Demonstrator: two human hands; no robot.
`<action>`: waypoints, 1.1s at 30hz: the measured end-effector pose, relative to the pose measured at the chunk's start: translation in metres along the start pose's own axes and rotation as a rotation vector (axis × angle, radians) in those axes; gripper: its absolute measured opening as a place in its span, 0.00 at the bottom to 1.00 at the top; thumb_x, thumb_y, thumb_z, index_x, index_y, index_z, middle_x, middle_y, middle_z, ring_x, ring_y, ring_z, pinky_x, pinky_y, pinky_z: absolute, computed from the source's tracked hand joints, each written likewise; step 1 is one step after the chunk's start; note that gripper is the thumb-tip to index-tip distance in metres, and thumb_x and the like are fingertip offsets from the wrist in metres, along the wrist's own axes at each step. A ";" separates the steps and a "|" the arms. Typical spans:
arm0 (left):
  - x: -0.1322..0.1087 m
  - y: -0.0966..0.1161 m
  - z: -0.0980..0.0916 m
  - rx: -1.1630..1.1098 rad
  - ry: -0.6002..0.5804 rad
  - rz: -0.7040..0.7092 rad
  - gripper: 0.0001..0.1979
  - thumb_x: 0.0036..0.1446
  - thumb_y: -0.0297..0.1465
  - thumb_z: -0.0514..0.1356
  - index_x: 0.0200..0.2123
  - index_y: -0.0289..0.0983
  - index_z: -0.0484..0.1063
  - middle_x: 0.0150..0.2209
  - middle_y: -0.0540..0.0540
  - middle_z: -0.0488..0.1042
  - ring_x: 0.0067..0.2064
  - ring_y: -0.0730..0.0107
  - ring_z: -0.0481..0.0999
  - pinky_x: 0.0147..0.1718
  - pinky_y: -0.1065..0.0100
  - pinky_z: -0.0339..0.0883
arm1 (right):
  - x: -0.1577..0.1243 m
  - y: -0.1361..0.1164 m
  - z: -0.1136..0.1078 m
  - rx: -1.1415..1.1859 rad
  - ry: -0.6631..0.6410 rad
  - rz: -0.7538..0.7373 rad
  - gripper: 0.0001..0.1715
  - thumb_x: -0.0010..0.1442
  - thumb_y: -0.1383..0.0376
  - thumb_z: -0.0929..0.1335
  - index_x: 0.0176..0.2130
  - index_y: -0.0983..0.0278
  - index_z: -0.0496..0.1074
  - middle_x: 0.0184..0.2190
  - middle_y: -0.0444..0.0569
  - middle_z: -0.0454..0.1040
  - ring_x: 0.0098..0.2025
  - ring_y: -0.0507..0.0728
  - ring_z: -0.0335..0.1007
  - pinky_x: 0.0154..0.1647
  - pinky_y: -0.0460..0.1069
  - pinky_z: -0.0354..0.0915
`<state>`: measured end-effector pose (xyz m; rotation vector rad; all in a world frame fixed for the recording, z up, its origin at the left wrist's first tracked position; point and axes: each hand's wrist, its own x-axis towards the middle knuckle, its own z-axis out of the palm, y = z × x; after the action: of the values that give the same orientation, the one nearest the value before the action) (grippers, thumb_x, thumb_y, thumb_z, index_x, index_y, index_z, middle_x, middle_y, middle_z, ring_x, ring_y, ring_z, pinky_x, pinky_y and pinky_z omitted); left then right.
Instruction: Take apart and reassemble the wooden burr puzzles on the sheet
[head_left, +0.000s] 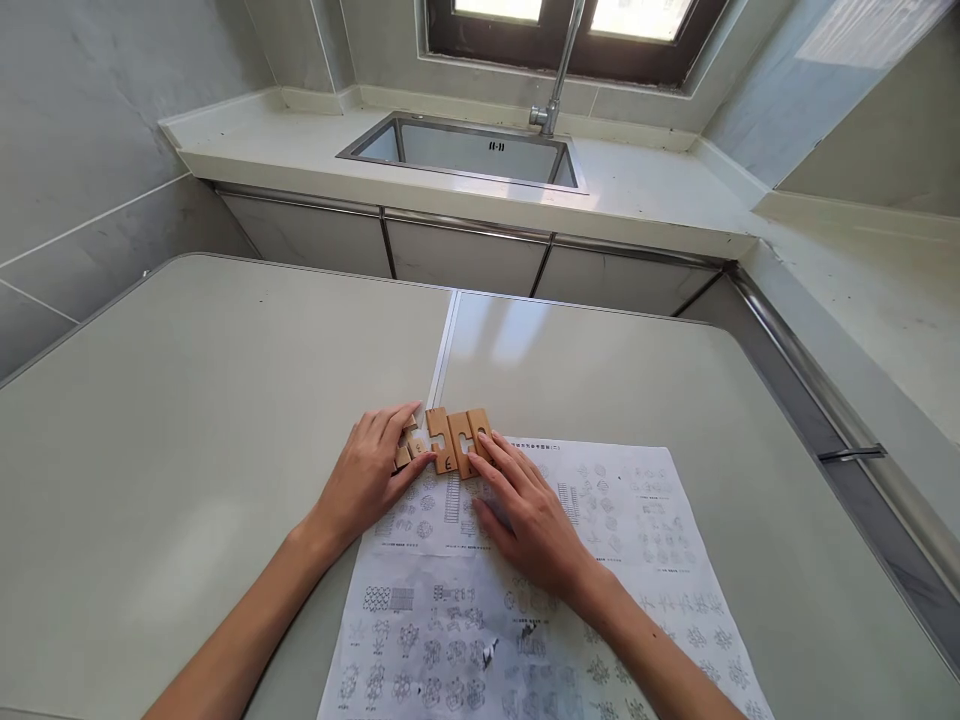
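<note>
Three notched wooden puzzle pieces [441, 440] lie side by side at the top left edge of a printed sheet, with dark marks on them. Smaller wooden pieces [403, 458] sit just to their left, partly covered by my left hand [373, 455]. Its fingers and thumb curl around this small group, the thumb tip reaching the leftmost notched piece. My right hand [529, 505] rests from the other side, fingers stretched out with their tips on the rightmost notched piece. Its thumb lies apart, over the paper.
The creased paper sheet [420, 575], printed with small line diagrams, lies on a pale folding table [187, 400] with a central seam. Beyond the table are a counter [637, 185], a steel sink [465, 150] and a tap [551, 110]. A window stands behind.
</note>
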<state>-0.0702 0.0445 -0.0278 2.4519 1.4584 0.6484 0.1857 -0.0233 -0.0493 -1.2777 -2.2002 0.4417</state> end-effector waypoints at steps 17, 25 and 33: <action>0.001 -0.013 -0.017 0.069 -0.026 -0.039 0.31 0.62 0.55 0.62 0.60 0.42 0.70 0.56 0.39 0.72 0.54 0.48 0.74 0.53 0.50 0.71 | -0.001 0.002 -0.001 0.003 -0.012 0.004 0.37 0.74 0.65 0.63 0.77 0.55 0.49 0.76 0.52 0.55 0.78 0.65 0.46 0.74 0.70 0.59; -0.001 -0.011 -0.016 0.087 -0.014 -0.046 0.30 0.62 0.55 0.61 0.57 0.40 0.71 0.51 0.40 0.75 0.51 0.49 0.75 0.48 0.53 0.72 | -0.003 0.002 -0.002 -0.001 -0.013 0.003 0.35 0.74 0.64 0.62 0.76 0.55 0.52 0.75 0.52 0.56 0.78 0.64 0.46 0.74 0.69 0.59; -0.001 -0.007 -0.017 0.105 0.040 -0.065 0.29 0.62 0.56 0.60 0.54 0.40 0.73 0.48 0.40 0.75 0.49 0.49 0.76 0.46 0.54 0.72 | -0.002 0.001 -0.002 -0.001 -0.010 -0.002 0.36 0.74 0.64 0.62 0.76 0.55 0.52 0.75 0.52 0.57 0.78 0.65 0.47 0.74 0.69 0.60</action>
<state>-0.0842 0.0464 -0.0160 2.4701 1.6198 0.6266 0.1884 -0.0240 -0.0489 -1.2769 -2.2095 0.4470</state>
